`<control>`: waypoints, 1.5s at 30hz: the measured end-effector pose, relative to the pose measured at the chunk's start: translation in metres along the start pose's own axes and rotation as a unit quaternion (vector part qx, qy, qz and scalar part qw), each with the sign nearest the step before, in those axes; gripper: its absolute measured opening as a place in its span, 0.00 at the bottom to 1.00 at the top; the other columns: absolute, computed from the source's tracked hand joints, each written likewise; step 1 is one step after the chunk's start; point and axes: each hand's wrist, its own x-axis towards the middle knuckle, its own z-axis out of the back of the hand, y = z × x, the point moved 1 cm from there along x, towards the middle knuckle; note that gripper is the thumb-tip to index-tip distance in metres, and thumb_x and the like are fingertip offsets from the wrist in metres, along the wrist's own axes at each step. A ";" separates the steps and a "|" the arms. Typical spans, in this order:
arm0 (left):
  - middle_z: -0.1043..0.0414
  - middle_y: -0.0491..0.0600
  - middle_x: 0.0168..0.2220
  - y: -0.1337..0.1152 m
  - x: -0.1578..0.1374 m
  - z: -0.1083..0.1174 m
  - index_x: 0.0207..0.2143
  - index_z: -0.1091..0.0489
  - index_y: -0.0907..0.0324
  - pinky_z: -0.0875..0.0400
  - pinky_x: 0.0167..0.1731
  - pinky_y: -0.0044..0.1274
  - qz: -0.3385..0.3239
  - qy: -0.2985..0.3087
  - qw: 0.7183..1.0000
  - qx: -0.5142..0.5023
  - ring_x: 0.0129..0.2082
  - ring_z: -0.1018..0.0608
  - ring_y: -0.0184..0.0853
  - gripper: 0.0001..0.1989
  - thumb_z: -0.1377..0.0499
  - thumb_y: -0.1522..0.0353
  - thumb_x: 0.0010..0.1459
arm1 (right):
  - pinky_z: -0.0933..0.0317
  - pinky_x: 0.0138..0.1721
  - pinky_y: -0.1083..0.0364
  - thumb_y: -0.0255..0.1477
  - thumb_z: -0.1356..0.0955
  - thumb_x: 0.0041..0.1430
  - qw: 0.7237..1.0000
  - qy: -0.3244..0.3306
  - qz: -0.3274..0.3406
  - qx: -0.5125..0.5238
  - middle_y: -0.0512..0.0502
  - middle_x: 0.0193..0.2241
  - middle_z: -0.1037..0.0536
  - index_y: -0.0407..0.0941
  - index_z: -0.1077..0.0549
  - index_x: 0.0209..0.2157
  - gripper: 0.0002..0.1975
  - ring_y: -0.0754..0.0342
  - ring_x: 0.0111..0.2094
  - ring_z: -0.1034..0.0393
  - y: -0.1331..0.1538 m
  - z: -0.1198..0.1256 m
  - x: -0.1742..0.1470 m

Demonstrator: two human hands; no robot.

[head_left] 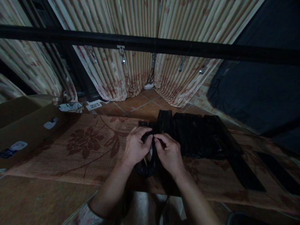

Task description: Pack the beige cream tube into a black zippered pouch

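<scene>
1. Head view, clock centred on the hands: a person's left hand (137,145) and right hand (170,153) meet over a black piece (142,170) on a patterned mat (87,161). The step in hand appears to be close fingertip work on its upper part.

2. Head view, the grip: each thumb and forefinger is drawn nearly together, apparently pinching the black piece, left fingers a little wider than right (dim light hides the exact hold). The piece sits at the centre and hangs toward 6 o'clock, a pale strip showing within it. Any next move would seem to call for a light, steady pinch on both sides.

3. Head view, edges and room: a black pile (199,136) crowds the right hand at 3 o'clock, with a black strip (249,175) at 4. The mat's far edge runs close by at 12, its near edge at 6. Toward 9, a stretch of flowered mat separates the left hand from a cardboard box (30,128), apparently the widest room for moving. A dark rail (138,40) crosses at 12, before striped curtains (138,18).
</scene>
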 end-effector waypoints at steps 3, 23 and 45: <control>0.22 0.48 0.41 -0.002 -0.001 -0.003 0.50 0.32 0.56 0.33 0.49 0.29 0.013 0.053 0.998 0.038 0.44 0.23 0.36 0.15 0.47 0.68 0.62 | 0.37 0.38 0.56 0.26 0.38 0.62 1.000 -0.001 -0.004 -0.003 0.48 0.33 0.25 0.48 0.25 0.39 0.11 0.55 0.35 0.29 0.000 0.001 -0.001; 0.23 0.52 0.41 0.007 0.005 -0.019 0.58 0.38 0.59 0.31 0.40 0.26 0.145 0.113 0.981 -0.059 0.38 0.22 0.36 0.27 0.42 0.70 0.54 | 0.36 0.38 0.55 0.26 0.38 0.62 1.000 -0.012 -0.009 -0.008 0.47 0.34 0.24 0.47 0.24 0.40 0.10 0.55 0.36 0.28 0.000 0.005 -0.001; 0.26 0.44 0.27 0.012 0.003 -0.014 0.44 0.27 0.60 0.34 0.25 0.20 0.177 0.004 0.955 -0.236 0.21 0.29 0.28 0.15 0.41 0.68 0.53 | 0.38 0.40 0.56 0.25 0.36 0.60 1.000 0.013 -0.008 -0.004 0.47 0.35 0.26 0.46 0.26 0.38 0.08 0.55 0.36 0.29 0.003 0.004 -0.004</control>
